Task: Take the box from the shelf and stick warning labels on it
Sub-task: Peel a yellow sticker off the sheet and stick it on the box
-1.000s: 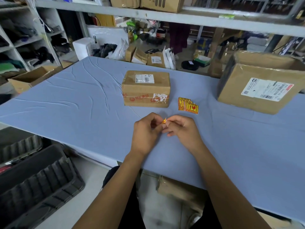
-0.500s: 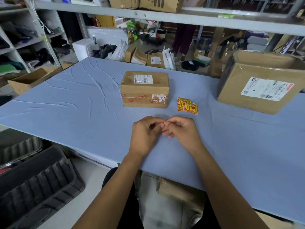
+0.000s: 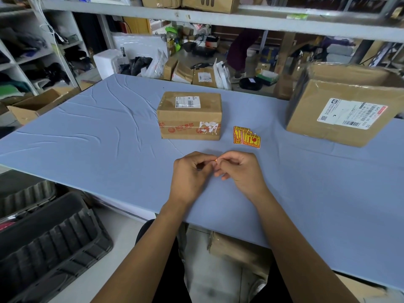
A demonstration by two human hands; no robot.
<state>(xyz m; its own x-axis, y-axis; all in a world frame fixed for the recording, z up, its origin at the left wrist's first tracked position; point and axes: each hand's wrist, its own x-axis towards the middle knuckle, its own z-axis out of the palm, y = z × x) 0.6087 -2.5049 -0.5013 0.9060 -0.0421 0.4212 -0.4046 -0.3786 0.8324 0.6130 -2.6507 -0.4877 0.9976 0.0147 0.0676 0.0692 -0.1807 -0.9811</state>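
Note:
A small brown cardboard box point(image 3: 189, 115) with a white shipping label and red printed tape stands on the blue table point(image 3: 87, 136). Just right of it lies a small pile of red and yellow warning labels point(image 3: 247, 137). In front of the box, my left hand point(image 3: 190, 173) and my right hand point(image 3: 240, 171) meet fingertip to fingertip, both pinching one warning label point(image 3: 215, 160). Only a tiny orange edge of it shows between the fingers.
A larger cardboard box point(image 3: 341, 110) with a white label sits at the table's right. A grey shelf point(image 3: 262, 18) with more boxes runs overhead. Black plastic trays point(image 3: 43, 237) lie on the floor at lower left. Parcels and bags clutter the floor beyond the table.
Both hands stay together over the same spot, fingers working slightly on the label. Less of the label shows now than a second ago. The box and label pile have not moved.

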